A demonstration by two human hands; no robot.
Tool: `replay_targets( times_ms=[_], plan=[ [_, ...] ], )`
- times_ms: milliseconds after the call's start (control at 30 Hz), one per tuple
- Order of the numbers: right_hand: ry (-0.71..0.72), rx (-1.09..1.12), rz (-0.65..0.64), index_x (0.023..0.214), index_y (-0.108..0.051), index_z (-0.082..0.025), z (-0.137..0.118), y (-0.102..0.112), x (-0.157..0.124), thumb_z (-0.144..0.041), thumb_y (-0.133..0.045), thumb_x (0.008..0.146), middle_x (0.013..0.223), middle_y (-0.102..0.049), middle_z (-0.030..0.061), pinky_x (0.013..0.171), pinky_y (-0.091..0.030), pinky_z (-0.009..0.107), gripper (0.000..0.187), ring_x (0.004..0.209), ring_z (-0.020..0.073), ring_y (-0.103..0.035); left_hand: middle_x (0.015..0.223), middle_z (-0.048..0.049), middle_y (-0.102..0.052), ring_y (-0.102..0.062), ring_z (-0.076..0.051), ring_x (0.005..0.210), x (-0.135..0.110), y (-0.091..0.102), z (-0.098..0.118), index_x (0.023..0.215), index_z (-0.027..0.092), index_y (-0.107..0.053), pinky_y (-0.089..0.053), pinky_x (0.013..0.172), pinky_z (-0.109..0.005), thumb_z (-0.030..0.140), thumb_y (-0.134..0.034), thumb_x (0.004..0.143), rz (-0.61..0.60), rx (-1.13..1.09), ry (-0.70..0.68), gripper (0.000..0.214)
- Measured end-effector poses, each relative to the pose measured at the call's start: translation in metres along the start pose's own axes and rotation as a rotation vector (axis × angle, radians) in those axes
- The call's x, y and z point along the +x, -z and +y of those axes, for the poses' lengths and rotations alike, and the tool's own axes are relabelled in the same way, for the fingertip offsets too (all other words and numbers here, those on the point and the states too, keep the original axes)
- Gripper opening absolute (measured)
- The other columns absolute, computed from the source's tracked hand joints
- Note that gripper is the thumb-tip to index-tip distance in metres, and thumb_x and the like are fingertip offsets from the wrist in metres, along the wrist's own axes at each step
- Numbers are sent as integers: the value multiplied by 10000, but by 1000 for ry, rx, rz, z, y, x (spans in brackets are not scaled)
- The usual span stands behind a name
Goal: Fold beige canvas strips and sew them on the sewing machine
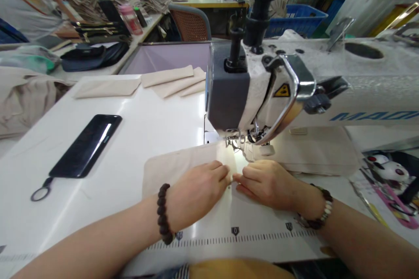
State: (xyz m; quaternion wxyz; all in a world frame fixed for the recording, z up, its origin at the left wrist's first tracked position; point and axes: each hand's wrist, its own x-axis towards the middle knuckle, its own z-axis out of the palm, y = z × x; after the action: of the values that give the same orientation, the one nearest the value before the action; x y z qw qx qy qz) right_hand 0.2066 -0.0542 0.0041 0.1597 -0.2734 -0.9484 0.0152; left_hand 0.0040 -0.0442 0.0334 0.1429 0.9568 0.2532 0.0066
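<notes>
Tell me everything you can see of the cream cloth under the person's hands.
The cream cloth looks like plain woven canvas. It lies flat on the white sewing table, with a rounded corner at its near left. Its far edge runs under the presser foot of the sewing machine, where the lamp brightens it. The left hand and right hand rest on it, fingertips nearly meeting. No stitching can be made out.

light: bright, under sewing machine | glare: white table | edges: bowed
</notes>
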Motion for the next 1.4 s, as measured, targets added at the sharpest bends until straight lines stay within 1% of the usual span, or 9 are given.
replay_targets(
  times_ms=[333, 533, 667, 800, 1000, 1100, 1233, 1333, 1400],
  plan=[
    [-99, -60, 25, 871, -607, -134, -1, -5, 5, -264, -407, 916, 650, -527, 11, 531, -296, 286, 243, 578, 122, -463, 982, -72, -597, -541, -172, 966, 3, -2, -14, 934, 139, -563, -472, 846, -299, 95, -398, 887, 46, 32, 11, 177],
    [-199, -154, -1, 992, -598, -106, -2, -9, 12, -261, -365, 927, 708, -577, 41, 491, -285, 278, 287, 578, 125, -497, 1033, -106, -586, -520, -186, 1037, 10, -2, -25, 981, 79, -564, -433, 940, -300, 85, -453, 861, 56, 63, 17, 164],
    [-306, -244, -38, 1095, -567, -106, -5, -10, 17, -302, -413, 908, 773, -616, 57, 467, -258, 282, 312, 577, 131, -515, 1063, -118, -572, -502, -185, 1080, 14, -1, -31, 1001, 69, -558, -392, 991, -310, 91, -452, 866, 69, 67, 44, 174],
    [-365, -287, -38, 1080, -587, -126, -6, -12, 20, -325, -469, 877, 758, -622, 52, 460, -251, 276, 307, 573, 138, -517, 1142, -147, -547, -480, -177, 1126, 19, -1, -37, 1073, 51, -528, -357, 1023, -309, 96, -432, 877, 88, 68, 59, 223],
    [-382, -296, -58, 1069, -597, -135, -7, -12, 21, -334, -458, 877, 757, -614, 45, 462, -270, 270, 310, 584, 150, -530, 1092, -137, -576, -535, -181, 1048, 23, -2, -44, 1067, 48, -539, -391, 987, -301, 103, -437, 874, 109, 78, 131, 225],
    [-385, -294, -53, 1044, -609, -147, -7, -11, 21, -322, -425, 891, 750, -612, 42, 468, -282, 269, 296, 586, 150, -538, 1134, -144, -558, -503, -185, 1102, 23, -6, -46, 1083, 48, -532, -369, 1008, -301, 101, -421, 878, 150, 92, 124, 239],
    [-362, -280, -10, 1074, -599, -127, -6, -14, 19, -326, -352, 920, 763, -614, 48, 489, -322, 269, 352, 605, 155, -559, 1178, -141, -533, -456, -188, 1153, 23, -12, -48, 1117, 40, -510, -329, 1039, -288, 107, -419, 879, 175, 103, 91, 264],
    [-341, -278, 8, 1084, -594, -110, -5, -17, 16, -332, -296, 939, 761, -616, 54, 484, -336, 270, 398, 598, 155, -568, 1180, -143, -524, -446, -218, 1151, 21, -12, -44, 1123, 34, -506, -329, 1037, -331, 116, -416, 878, 193, 139, 114, 273],
    [-328, -280, 25, 1082, -595, -109, -4, -20, 14, -332, -285, 943, 773, -622, 55, 482, -346, 268, 406, 587, 151, -570, 1152, -141, -533, -481, -238, 1091, 18, -8, -38, 1110, 45, -513, -395, 971, -364, 133, -400, 885, 195, 185, 164, 267]
  ],
)
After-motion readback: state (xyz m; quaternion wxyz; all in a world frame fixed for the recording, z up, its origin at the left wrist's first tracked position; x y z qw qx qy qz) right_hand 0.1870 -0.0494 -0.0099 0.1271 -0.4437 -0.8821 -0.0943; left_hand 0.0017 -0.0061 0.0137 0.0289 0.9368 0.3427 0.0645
